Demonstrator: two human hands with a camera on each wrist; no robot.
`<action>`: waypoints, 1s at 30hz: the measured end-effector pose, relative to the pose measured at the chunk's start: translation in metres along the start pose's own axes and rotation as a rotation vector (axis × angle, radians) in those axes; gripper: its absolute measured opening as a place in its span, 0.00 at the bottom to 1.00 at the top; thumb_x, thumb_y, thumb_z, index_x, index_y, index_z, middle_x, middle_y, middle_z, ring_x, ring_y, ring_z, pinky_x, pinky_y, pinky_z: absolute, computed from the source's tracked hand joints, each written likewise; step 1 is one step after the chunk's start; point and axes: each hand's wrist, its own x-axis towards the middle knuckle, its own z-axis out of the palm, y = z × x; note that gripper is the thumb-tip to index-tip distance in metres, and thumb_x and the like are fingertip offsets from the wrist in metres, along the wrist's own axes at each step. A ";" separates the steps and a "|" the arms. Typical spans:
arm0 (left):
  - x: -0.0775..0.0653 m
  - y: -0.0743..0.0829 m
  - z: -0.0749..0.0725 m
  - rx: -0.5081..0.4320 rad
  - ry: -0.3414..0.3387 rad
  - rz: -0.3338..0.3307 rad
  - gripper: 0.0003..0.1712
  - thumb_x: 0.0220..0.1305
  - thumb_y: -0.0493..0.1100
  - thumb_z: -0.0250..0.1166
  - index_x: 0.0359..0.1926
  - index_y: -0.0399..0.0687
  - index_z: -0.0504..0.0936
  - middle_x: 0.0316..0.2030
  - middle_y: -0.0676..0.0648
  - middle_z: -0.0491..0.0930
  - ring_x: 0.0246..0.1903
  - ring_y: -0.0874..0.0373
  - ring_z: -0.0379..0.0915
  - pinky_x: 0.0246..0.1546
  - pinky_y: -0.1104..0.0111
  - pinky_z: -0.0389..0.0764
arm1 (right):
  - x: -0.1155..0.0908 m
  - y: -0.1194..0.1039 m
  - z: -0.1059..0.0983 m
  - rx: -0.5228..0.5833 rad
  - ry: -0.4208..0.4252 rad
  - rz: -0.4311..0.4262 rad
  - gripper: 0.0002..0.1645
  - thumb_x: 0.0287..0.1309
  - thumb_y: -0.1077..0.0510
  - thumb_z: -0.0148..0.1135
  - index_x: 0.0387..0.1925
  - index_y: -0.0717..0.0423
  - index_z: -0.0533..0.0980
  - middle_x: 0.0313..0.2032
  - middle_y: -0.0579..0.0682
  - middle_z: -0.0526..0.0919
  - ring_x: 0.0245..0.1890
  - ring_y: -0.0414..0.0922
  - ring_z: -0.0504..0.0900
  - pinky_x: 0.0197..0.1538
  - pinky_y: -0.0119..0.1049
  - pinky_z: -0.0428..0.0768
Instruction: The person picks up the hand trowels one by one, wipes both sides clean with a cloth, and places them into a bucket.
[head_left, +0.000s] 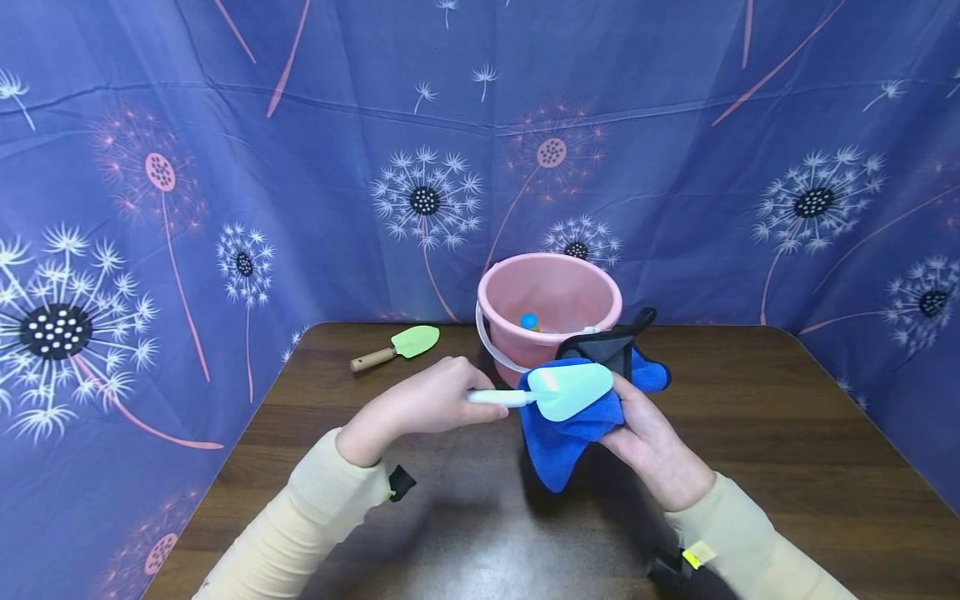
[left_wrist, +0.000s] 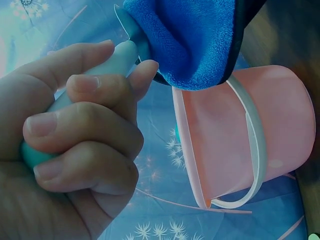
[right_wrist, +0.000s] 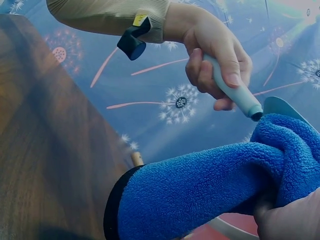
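Observation:
My left hand (head_left: 442,400) grips the pale handle of a light-blue hand trowel (head_left: 572,390), its fingers curled round it in the left wrist view. The trowel's blade points right, raised above the table. My right hand (head_left: 651,437) holds a blue cloth (head_left: 558,454) with black edging, bunched behind and under the blade. In the right wrist view the cloth (right_wrist: 200,185) lies against the blade (right_wrist: 287,107), and part of the right hand is cut off by the frame. A dark grey piece (head_left: 611,350) with a black loop shows beside the cloth.
Behind the hands stands a pink bucket (head_left: 517,287) with a white handle; a blue ball-like thing (head_left: 528,322) shows inside. A green trowel (head_left: 415,341) with a wooden handle lies left of it on the brown table (head_left: 765,417). A dandelion-patterned curtain (head_left: 675,167) hangs behind.

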 end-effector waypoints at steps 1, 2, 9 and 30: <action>0.000 0.000 0.000 0.006 0.002 -0.001 0.16 0.59 0.48 0.65 0.17 0.51 0.76 0.12 0.60 0.60 0.14 0.69 0.53 0.18 0.75 0.58 | 0.000 -0.001 0.000 -0.015 0.015 0.001 0.17 0.69 0.50 0.47 0.54 0.52 0.61 0.50 0.47 0.66 0.50 0.43 0.66 0.54 0.34 0.71; -0.001 -0.001 0.000 0.012 0.006 -0.002 0.15 0.59 0.48 0.65 0.18 0.51 0.76 0.12 0.60 0.60 0.14 0.69 0.54 0.18 0.75 0.58 | 0.000 -0.002 0.001 -0.028 0.026 0.002 0.18 0.69 0.49 0.47 0.55 0.51 0.59 0.51 0.46 0.65 0.51 0.43 0.65 0.54 0.34 0.71; -0.002 -0.001 -0.001 0.013 0.008 -0.009 0.13 0.59 0.48 0.65 0.19 0.52 0.78 0.12 0.60 0.62 0.15 0.69 0.55 0.18 0.75 0.59 | -0.001 -0.009 0.002 -0.033 0.060 0.006 0.23 0.67 0.48 0.48 0.58 0.48 0.54 0.50 0.46 0.69 0.50 0.42 0.69 0.54 0.34 0.72; -0.008 -0.003 -0.003 0.009 0.012 -0.001 0.15 0.59 0.48 0.65 0.19 0.50 0.77 0.12 0.60 0.61 0.14 0.70 0.53 0.18 0.76 0.58 | -0.012 -0.023 0.001 0.124 0.045 -0.016 0.23 0.65 0.53 0.54 0.59 0.45 0.59 0.44 0.45 0.69 0.45 0.41 0.69 0.51 0.32 0.74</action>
